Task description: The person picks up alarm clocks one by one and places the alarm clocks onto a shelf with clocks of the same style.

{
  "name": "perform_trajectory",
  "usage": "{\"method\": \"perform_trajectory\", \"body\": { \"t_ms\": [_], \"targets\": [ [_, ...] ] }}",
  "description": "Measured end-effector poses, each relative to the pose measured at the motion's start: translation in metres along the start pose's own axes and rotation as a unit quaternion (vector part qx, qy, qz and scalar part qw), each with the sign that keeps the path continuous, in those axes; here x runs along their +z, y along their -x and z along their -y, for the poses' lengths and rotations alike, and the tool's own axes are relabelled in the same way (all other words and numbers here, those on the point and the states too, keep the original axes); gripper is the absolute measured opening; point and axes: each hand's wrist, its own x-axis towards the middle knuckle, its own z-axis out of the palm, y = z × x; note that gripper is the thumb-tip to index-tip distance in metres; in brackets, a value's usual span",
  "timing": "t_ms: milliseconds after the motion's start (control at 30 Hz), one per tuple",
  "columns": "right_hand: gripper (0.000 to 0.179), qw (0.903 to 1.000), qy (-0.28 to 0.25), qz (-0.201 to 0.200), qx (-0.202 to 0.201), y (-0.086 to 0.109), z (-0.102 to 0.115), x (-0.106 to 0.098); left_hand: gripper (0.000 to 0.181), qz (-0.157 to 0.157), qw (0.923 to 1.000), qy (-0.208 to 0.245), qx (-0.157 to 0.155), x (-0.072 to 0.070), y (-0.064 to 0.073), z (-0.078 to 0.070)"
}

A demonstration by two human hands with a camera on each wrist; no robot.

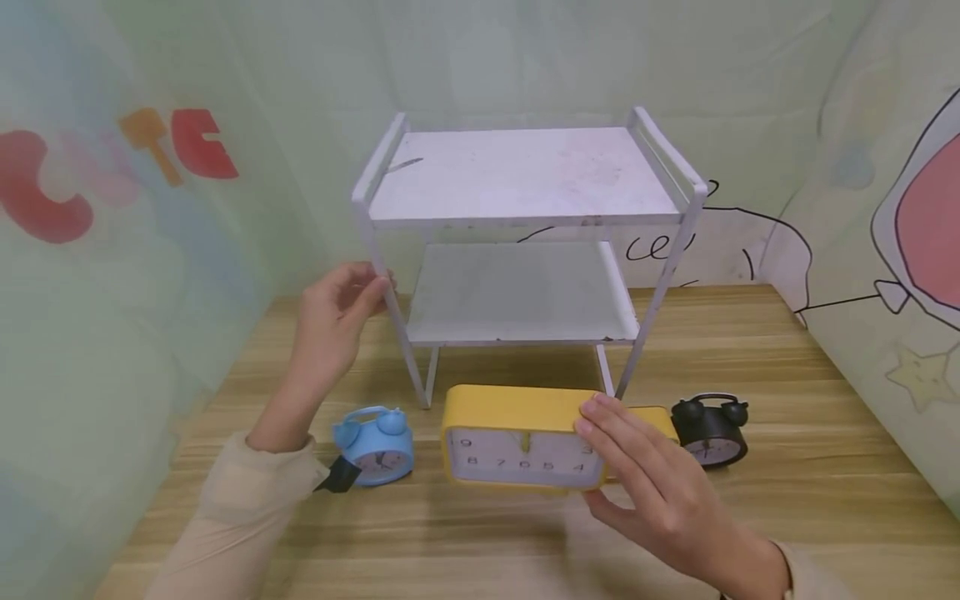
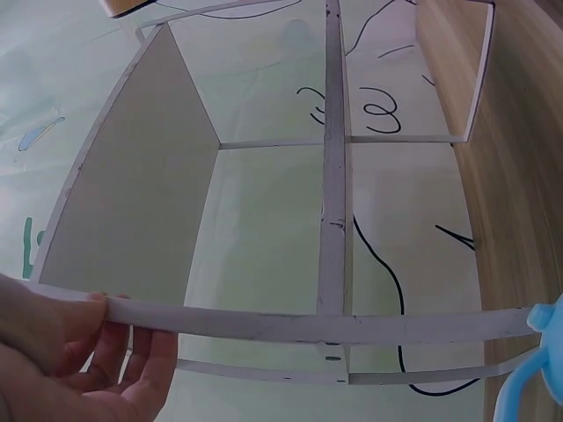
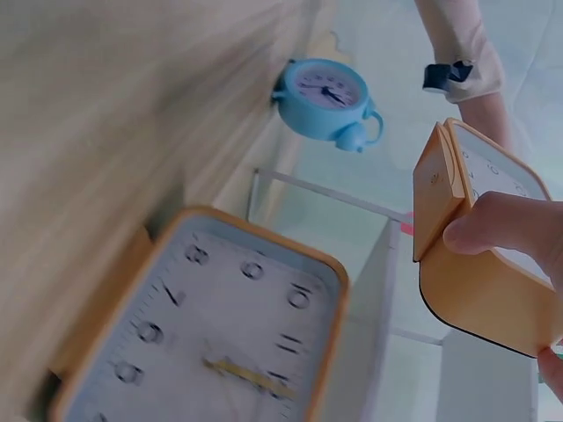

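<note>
My right hand grips a yellow rectangular clock at its right end, fingers over the top and thumb beneath. In the right wrist view the held clock appears at the right, partly behind the hand. My left hand holds the left front leg of a white two-tier shelf rack, with fingers and thumb about the bar in the left wrist view. Behind the held clock a second yellow clock stands on the table, mostly hidden; its dial shows large in the right wrist view.
A light blue twin-bell alarm clock stands on the wooden table near my left forearm. To the right, a black twin-bell alarm clock stands beside the second yellow clock. Printed curtains hang around the table.
</note>
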Motion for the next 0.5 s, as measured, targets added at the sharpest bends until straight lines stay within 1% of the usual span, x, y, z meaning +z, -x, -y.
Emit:
{"method": "perform_trajectory", "body": {
  "t_ms": [100, 300, 500],
  "targets": [
    [0.034, 1.0000, -0.007, -0.002, -0.003, -0.008, -0.004, -0.004, 0.030, 0.000, 1.0000, 0.005, -0.002, 0.000, 0.000, 0.001],
    [0.034, 0.9998, 0.000, -0.015, -0.009, -0.026, -0.013, -0.013, 0.030, -0.001, 1.0000, 0.008, -0.003, 0.001, 0.000, 0.001],
    [0.037, 0.9998, -0.005, -0.020, 0.005, -0.039, -0.021, -0.019, 0.030, -0.004, 1.0000, 0.009, -0.002, 0.001, 0.000, 0.000]
  ]
}}
